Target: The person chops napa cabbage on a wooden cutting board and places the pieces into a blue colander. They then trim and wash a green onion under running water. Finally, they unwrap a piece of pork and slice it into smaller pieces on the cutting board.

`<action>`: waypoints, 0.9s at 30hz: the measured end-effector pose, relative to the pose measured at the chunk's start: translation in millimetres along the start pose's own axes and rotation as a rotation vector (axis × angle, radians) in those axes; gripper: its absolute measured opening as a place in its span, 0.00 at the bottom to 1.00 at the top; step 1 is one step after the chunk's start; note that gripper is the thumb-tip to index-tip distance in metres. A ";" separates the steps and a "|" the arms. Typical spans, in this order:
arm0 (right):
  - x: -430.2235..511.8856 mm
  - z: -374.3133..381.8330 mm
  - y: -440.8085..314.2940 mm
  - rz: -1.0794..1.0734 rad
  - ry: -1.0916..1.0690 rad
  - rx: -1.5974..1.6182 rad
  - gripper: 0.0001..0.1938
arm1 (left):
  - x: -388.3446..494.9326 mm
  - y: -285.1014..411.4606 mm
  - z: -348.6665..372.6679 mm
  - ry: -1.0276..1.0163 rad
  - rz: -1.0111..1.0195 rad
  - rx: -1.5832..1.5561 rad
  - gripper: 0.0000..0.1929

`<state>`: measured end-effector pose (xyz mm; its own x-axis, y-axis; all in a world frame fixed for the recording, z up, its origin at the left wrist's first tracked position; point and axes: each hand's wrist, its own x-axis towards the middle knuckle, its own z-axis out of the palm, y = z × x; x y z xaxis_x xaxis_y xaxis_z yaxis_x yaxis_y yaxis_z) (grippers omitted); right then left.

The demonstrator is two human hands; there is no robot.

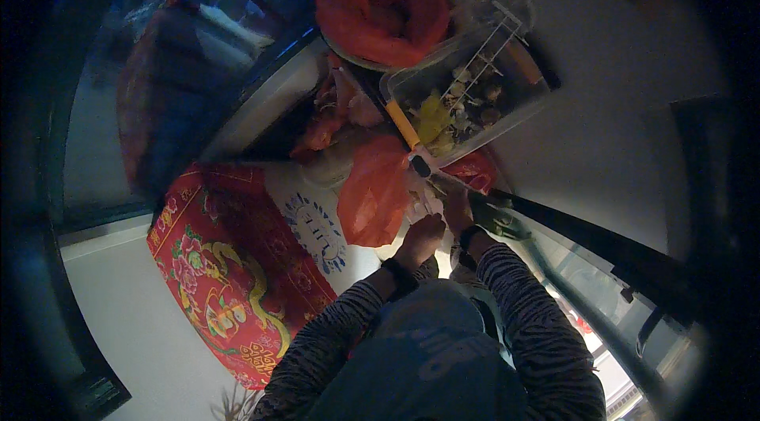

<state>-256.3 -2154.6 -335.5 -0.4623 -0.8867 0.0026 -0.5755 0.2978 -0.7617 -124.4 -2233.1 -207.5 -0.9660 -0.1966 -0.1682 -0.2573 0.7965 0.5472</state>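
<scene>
Low in front of me, my left hand (420, 238) has its fingers curled at the lower edge of a thin, pale plastic bag (426, 200). My right hand (457, 211) grips the same bag from the other side, close to the left. What the bag holds is too dim to make out. Just left of it hangs an orange-red plastic bag (373, 195). Beyond my hands is a clear plastic bin (493, 145) with a yellow item (434, 118), several small dark and pale pieces and a white wire rack (484, 58).
A container lined with a red bag (383, 11) stands beyond the bin. At left, a red patterned cloth (231, 278) with flowers and a dragon covers part of a white surface (142, 308). A dark window frame (297, 44) borders the far left; a dark rail (582, 228) runs along the right.
</scene>
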 end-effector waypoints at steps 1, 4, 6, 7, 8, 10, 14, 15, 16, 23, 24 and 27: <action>3.6 -0.9 -5.6 -0.027 -0.014 -0.065 0.24 | -0.1 1.8 -2.8 -0.045 0.003 0.031 0.10; 9.1 -48.4 -43.8 -0.149 -0.403 -0.986 0.17 | 0.5 7.0 -11.4 0.004 0.044 0.032 0.12; 22.9 -79.8 -88.2 0.040 -0.743 -0.961 0.13 | 2.1 9.1 -14.8 0.059 0.108 0.068 0.13; 24.6 -103.8 -106.5 0.128 -0.687 -0.858 0.12 | 3.5 9.1 -15.7 0.088 0.140 0.088 0.13; 24.8 -125.9 -124.1 0.211 -0.626 -0.753 0.10 | 5.4 8.3 -16.1 0.058 0.129 0.081 0.14; 14.4 -165.9 -157.7 0.083 -0.393 -0.861 0.06 | 9.1 4.7 -15.7 -0.013 0.105 0.077 0.15; -29.0 -257.2 -204.4 -0.009 -0.209 -0.995 0.05 | 12.4 -8.7 -10.7 -0.206 0.073 0.080 0.21; -45.2 -279.4 -216.2 -0.030 -0.236 -1.112 0.05 | 10.9 -11.9 -8.6 -0.126 0.114 0.092 0.18; -58.4 -297.3 -227.7 0.165 -0.355 -0.967 0.04 | 10.7 -18.0 -8.0 0.002 0.181 0.086 0.15; -212.1 -429.2 -349.5 0.406 -0.155 -0.718 0.03 | 24.4 -33.9 -16.3 -0.083 0.177 0.147 0.20; -235.8 -446.6 -364.7 0.467 -0.121 -0.688 0.03 | 29.1 -28.9 -18.8 -0.060 0.276 0.272 0.21; -316.2 -489.0 -412.2 0.673 -0.005 -0.561 0.04 | 38.2 -2.8 -28.2 -0.239 0.070 0.222 0.22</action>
<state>-202.8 -1824.0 294.5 -0.8212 -0.4610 -0.3363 -0.4289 0.8874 -0.1691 -161.4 -2258.9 -192.3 -0.9409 -0.0180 -0.3383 -0.1529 0.9137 0.3766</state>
